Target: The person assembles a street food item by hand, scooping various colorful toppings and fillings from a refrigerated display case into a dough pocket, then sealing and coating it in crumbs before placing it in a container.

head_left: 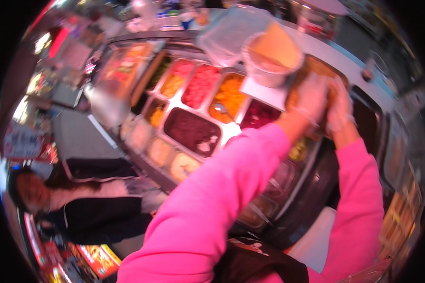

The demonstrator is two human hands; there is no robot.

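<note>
Both my hands, in clear gloves, are close together over a container of brown food (334,66) at the right of the topping counter. My left hand (311,96) lies over its front left part, and my right hand (340,104) is just beside it. Blur and the angle hide what the fingers do and whether anything is between them. Left of my hands, a white tub (269,73) with a flat orange-yellow piece (275,43) sticking up from it stands over a white panel (267,94).
Metal pans hold pink cubes (201,87), orange pieces (230,88) with a spoon (220,109), and a dark red-brown filling (192,131). A clear plastic lid or bag (233,34) lies behind. At the lower left, a person (99,200) in dark clothing stands across the counter.
</note>
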